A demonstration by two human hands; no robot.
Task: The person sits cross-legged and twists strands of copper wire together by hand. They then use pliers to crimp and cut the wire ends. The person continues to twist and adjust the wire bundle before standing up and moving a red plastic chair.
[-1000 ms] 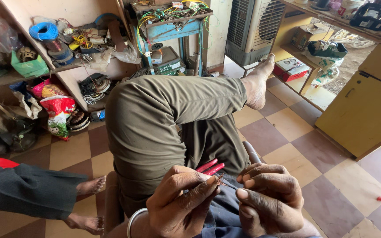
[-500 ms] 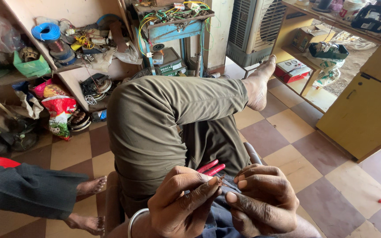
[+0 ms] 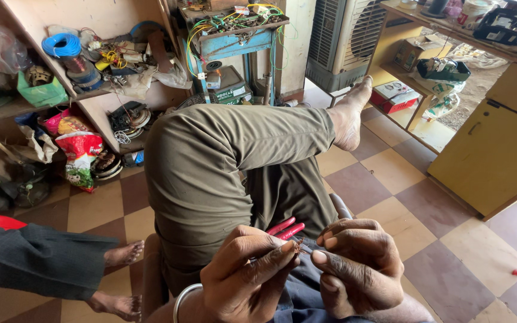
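Two bare hands meet low in my view, but I start with the big things. The floor (image 3: 390, 173) is hard tile in tan and dull purple squares. Over it lies my bent leg (image 3: 222, 161) in soft, creased olive cloth, with the bare foot (image 3: 349, 116) sticking out to the side. A yellow flat-faced cabinet (image 3: 492, 155) stands at the right. A grey cooler (image 3: 345, 39) with thin slats stands at the back. Beside it is a blue metal table (image 3: 234, 42) piled with tangled green and yellow wires. The shelves (image 3: 73, 90) at the left are full of stuff, like a round blue wire coil (image 3: 61, 45) and a crinkly red bag (image 3: 79, 146). Another person's dark sleeve (image 3: 37, 263) and two bare feet (image 3: 121, 254) show at the left edge.

Now the small things. My left hand (image 3: 246, 275) wears a thin shiny metal bangle (image 3: 184, 299). It is curled tight around red plastic tool handles (image 3: 285, 228), which poke out above the knuckles just over my lap. My right hand (image 3: 360, 269) is curled too, and its thumb and first finger pinch together right at the left fingertips. Between the two hands are thin, stiff wire ends (image 3: 301, 245), tiny and reddish-brown. The fingertips of both hands touch them, I think, but the wires are too small to be sure which hand grips them.
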